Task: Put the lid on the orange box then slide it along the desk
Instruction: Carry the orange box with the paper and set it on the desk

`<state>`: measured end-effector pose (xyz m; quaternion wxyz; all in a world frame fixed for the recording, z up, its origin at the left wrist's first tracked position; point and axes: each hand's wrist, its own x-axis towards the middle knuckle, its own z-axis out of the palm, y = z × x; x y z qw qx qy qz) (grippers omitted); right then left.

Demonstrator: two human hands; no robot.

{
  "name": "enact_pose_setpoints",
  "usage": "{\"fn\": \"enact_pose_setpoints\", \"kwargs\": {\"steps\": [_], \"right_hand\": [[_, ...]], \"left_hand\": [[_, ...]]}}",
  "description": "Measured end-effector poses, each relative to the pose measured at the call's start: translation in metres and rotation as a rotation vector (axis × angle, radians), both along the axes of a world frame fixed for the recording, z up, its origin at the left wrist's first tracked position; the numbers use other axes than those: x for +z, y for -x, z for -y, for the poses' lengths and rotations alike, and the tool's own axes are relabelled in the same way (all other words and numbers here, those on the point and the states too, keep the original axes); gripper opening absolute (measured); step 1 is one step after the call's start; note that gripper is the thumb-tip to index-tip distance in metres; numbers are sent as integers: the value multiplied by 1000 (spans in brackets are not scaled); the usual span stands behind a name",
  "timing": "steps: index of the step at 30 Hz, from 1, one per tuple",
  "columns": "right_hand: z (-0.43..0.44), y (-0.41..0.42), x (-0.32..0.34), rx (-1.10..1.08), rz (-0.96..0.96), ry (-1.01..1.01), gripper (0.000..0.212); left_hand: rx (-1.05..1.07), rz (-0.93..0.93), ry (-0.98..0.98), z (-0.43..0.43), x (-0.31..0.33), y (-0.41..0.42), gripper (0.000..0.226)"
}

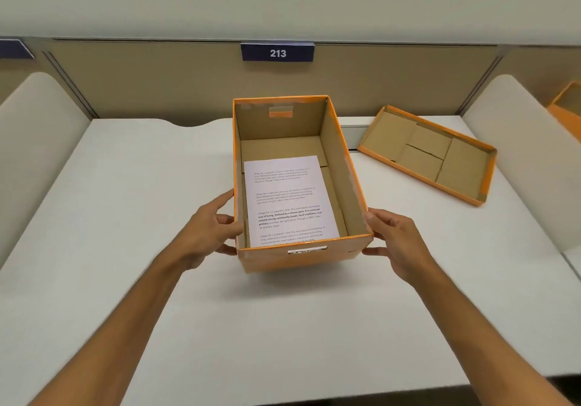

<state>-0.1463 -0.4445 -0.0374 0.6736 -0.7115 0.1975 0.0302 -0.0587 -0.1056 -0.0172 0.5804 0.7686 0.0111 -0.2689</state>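
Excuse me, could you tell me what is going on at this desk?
A person's left hand and right hand touch the sides of the open box on the desk. A printed sheet lies inside. The lid lies upside down to the right, apart from the box, not yet on.

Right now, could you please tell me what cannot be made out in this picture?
Head view:
Printed sheet in orange box: text too small, blurred; near edge hidden by front wall.
Front label: blurred.
Lid: top face hidden, lying upside down.
Orange object at right: cut off by frame edge.
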Motion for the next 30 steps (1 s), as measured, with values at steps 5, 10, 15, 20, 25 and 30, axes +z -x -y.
{"fn": "enact_pose_setpoints", "kwargs": {"steps": [5,10,15,20,25,30], "right_hand": [[21,48,-8,14,0,-31,21],[27,80,-15,4,-10,-51,21],[29,103,-21,-9,-24,-66,20],[26,122,-28,-11,-46,-73,20],[26,137,-37,-13,-69,-75,22],[27,142,-42,-17,-88,-66,30]], "left_hand": [[-38,-21,-19,19,-8,36,82],[-54,-42,-26,28,-16,63,82],[-45,-54,-23,28,-24,84,81],[-32,-63,-51,26,-29,102,82],[-9,-63,-96,29,-36,115,82],[39,-44,-131,31,-41,125,75]]}}
